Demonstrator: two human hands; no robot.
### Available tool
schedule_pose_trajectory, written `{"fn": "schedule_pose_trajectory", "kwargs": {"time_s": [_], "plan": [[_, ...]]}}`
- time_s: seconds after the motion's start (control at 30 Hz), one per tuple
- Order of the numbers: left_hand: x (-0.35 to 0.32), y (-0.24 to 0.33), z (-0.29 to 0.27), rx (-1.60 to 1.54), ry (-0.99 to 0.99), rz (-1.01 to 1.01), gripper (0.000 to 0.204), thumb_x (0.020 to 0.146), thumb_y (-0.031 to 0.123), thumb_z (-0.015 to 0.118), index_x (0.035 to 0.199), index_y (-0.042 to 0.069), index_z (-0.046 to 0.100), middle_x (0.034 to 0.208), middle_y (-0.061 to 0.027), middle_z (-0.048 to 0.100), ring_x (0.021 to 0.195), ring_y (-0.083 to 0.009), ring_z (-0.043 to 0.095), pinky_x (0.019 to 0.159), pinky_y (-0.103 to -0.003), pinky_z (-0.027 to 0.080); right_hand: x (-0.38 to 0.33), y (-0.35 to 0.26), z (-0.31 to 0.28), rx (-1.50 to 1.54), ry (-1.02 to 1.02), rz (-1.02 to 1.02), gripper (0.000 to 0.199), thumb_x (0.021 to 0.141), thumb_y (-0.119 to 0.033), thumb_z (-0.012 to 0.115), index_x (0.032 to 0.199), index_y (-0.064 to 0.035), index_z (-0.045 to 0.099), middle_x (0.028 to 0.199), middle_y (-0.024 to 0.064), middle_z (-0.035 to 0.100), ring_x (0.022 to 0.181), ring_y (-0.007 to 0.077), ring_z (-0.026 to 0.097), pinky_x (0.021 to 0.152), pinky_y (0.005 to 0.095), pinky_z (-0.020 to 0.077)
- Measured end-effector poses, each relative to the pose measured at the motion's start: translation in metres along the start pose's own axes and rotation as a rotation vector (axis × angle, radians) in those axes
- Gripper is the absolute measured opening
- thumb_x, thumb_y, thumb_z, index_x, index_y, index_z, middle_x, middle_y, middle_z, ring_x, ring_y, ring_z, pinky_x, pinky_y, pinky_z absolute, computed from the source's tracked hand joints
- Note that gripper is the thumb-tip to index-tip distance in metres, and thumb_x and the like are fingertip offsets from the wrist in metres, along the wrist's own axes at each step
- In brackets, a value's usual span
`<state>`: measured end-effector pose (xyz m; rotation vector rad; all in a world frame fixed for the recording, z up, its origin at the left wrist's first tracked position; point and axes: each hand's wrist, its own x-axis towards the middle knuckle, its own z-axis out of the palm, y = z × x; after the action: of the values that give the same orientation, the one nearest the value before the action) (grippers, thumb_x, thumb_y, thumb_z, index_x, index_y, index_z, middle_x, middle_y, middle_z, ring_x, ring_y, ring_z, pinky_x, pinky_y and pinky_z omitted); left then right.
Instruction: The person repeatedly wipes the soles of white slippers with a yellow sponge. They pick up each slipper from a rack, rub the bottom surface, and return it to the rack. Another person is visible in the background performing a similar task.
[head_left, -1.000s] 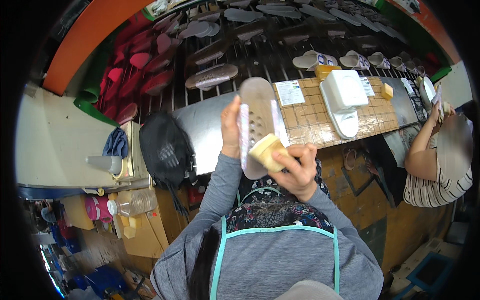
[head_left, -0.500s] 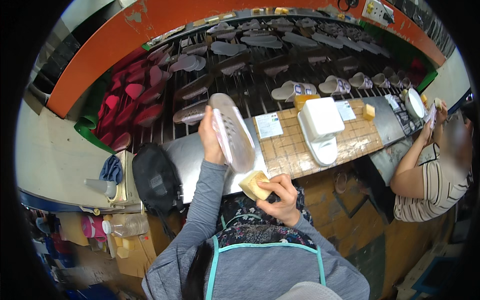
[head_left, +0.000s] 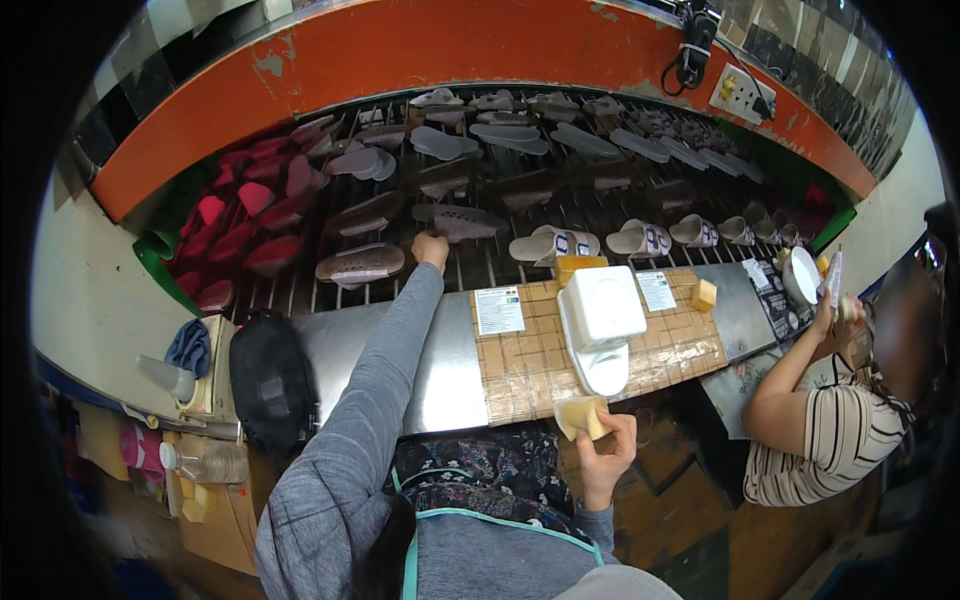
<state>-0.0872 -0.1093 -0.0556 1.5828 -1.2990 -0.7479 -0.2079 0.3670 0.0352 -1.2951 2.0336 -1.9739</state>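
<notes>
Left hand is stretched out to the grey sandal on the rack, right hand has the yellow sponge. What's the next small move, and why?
Probably let go and draw the left hand back: the grey sandal already lies on the rack bars among other sandals, while the right hand holds the yellow sponge near the workbench.

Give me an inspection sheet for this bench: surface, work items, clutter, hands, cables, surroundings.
Surface: steel bench with a taped cardboard mat.
Work items: yellow sponge block; grey slipper on the slatted rack.
Clutter: white plastic box, black mesh bag, paper cards.
Hands: left hand reaches the grey slipper, grip unclear; right hand holds the sponge.
Cables: wall socket with plug.
Surroundings: a co-worker at right.
</notes>
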Motion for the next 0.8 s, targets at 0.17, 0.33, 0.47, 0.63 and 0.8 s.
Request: {"fn": "schedule_pose_trajectory", "kwargs": {"time_s": [0.17,0.33,0.47,0.63,0.8], "plan": [[-0.02,0.002,-0.006,0.135,0.173,-0.103,0.025,0.071,0.019,0.076,0.088,0.001,0.07,0.094,-0.0204,0.069,0.096,-0.038,0.065,0.084,-0.043,0.051,0.006,0.025,-0.018,-0.054,0.116,0.04,0.035,0.063,0.002,0.073,0.097,-0.0027,0.064,0.092,0.0091,0.054,0.086,0.0238,0.056,0.079,0.0336,0.0458],[-0.073,0.048,0.02,0.002,-0.141,0.416,0.031,0.073,0.029,0.077,0.091,0.004,0.07,0.086,-0.0146,0.07,0.08,-0.0338,0.067,0.075,-0.04,0.051,0.015,0.042,-0.024,-0.251,0.274,-0.021,0.035,0.064,0.003,0.072,0.098,-0.0023,0.065,0.093,0.0103,0.054,0.086,0.0263,0.056,0.077,0.0361,0.0471],[-0.104,0.09,0.066,0.429,-0.554,0.501,0.072,0.066,0.072,0.069,0.1,0.009,0.075,0.113,-0.0157,0.068,0.122,-0.0433,0.045,0.101,-0.056,0.034,0.015,0.043,-0.025,-0.357,0.168,-0.021,0.038,0.064,0.003,0.071,0.101,-0.0039,0.069,0.096,0.0113,0.055,0.086,0.0275,0.057,0.079,0.0368,0.0483],[-0.11,0.129,0.078,0.244,-0.567,0.353,0.044,0.071,0.046,0.078,0.092,0.008,0.077,0.095,-0.0164,0.072,0.096,-0.0332,0.067,0.088,-0.043,0.048,0.011,0.035,-0.029,-0.432,0.16,-0.017,0.04,0.061,-0.002,0.071,0.101,-0.0076,0.07,0.095,0.0089,0.054,0.085,0.0269,0.056,0.078,0.0371,0.0467],[-0.144,0.145,-0.016,-0.003,-0.314,0.688,0.035,0.075,0.036,0.077,0.075,0.002,0.073,0.058,-0.0103,0.063,0.05,-0.0149,0.058,0.052,-0.031,0.044,0.024,0.033,-0.021,-0.427,0.142,-0.05,0.04,0.061,-0.004,0.072,0.101,-0.0085,0.071,0.093,0.008,0.055,0.087,0.0262,0.055,0.08,0.037,0.0444]]}}
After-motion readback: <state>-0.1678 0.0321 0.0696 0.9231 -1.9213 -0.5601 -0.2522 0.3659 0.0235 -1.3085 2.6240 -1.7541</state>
